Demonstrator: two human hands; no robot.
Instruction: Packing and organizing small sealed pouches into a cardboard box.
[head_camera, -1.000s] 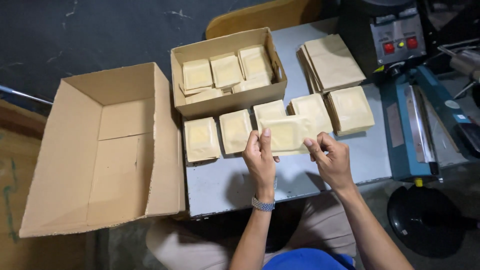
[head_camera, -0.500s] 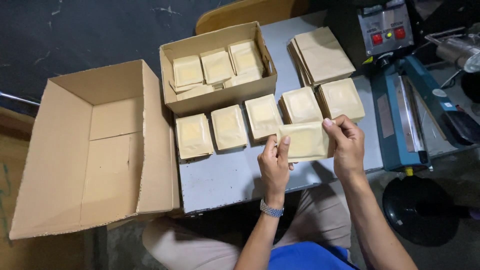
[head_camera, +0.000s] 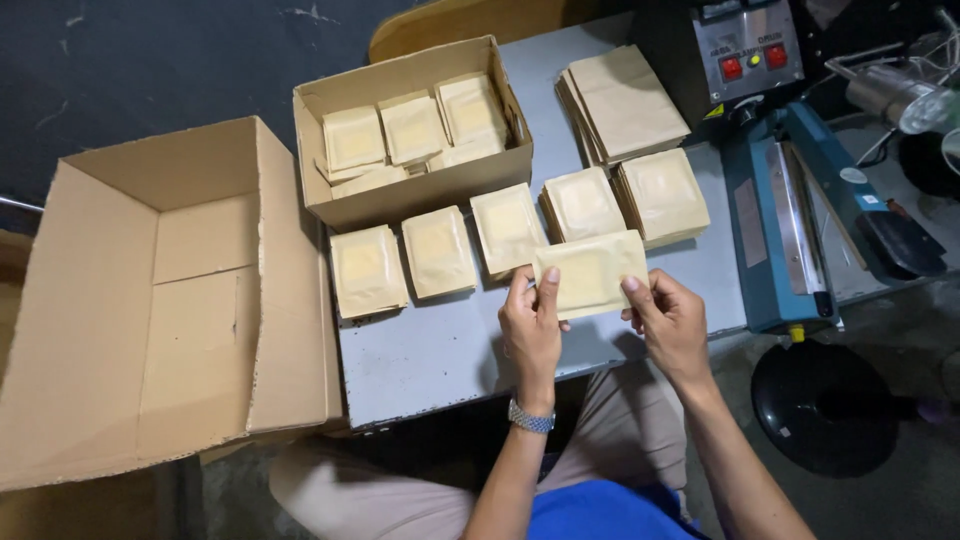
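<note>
I see the packet (head_camera: 590, 275) has come nearer, off the row toward the table (head_camera: 440, 345) edge.
My left hand (head_camera: 532, 325) and right hand (head_camera: 668, 318) pinch its two ends, holding it over the table, just below the stacked pouches (head_camera: 580, 205).

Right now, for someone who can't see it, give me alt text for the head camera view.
Both hands, left hand and right hand, hold a flat tan pouch by its side edges over a grey table. More tan pouches lie in rows there, a small carton holds others, a large open carton stands left, a blue heat sealer right.
</note>
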